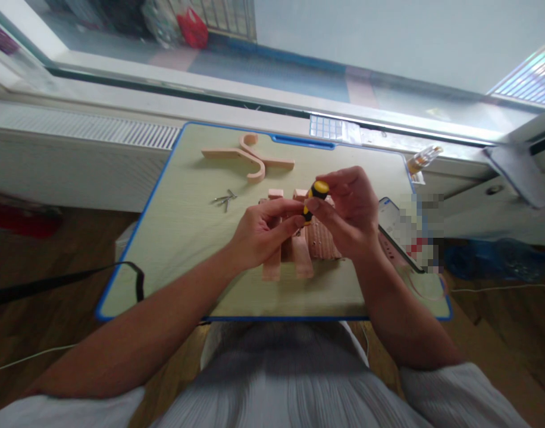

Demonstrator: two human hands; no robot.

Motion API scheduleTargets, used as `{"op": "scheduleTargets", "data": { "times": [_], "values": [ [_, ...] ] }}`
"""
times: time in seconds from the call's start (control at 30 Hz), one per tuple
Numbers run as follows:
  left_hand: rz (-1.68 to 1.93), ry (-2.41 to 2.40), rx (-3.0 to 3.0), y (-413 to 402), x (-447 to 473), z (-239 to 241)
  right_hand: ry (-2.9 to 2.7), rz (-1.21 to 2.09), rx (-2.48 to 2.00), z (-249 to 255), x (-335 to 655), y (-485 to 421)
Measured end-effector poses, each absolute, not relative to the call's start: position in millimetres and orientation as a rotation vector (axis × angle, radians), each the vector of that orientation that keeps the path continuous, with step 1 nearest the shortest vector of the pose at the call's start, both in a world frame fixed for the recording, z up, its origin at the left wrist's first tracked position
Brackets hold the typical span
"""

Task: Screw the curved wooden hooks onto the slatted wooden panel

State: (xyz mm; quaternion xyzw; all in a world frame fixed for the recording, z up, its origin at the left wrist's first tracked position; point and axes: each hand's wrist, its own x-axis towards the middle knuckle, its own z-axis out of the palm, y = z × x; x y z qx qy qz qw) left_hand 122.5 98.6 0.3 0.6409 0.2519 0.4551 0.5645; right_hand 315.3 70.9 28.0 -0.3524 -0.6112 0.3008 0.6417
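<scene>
Taking the tool as the centre of my dial, I'm holding a stubby yellow-and-black screwdriver [319,189] at a tilt with both hands. My right hand [351,209], towards three o'clock, is closing thumb and fingers around its handle; my left hand [260,230], at eight, is clamping thumb and forefinger on its lower part. Just beneath, at six, two smooth pale wooden strips [304,261] are lying by a ridged reddish-brown block [325,239] — my hands are partly covering them, so I can't tell where the tip is resting. At nine, a few thin silvery screws [226,198] are lying loose; at ten, two S-curved pale wooden hooks [256,173] are crossing. Towards four, a dark-edged phone [395,223] is lying face up. Everything is resting on a pale green, blue-rimmed table [165,238].
</scene>
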Motion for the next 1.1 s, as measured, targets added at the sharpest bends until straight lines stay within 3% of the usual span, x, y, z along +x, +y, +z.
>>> {"op": "scheduleTargets", "data": {
  "times": [0.3, 0.63, 1.1],
  "values": [
    [1.105, 0.635, 1.464, 100.7, 121.7, -9.2, -1.403, 0.617, -0.779, 24.2, 307.3, 73.0],
    [1.024, 0.552, 1.438, 101.1, 124.1, -5.4, -1.450, 0.826, -0.871, 34.4, 320.2, 65.0],
    [1.083, 0.560, 1.328, 99.7, 125.4, -6.7, -1.433, 0.626, -0.830, 22.0, 303.0, 73.9]
  ]
}}
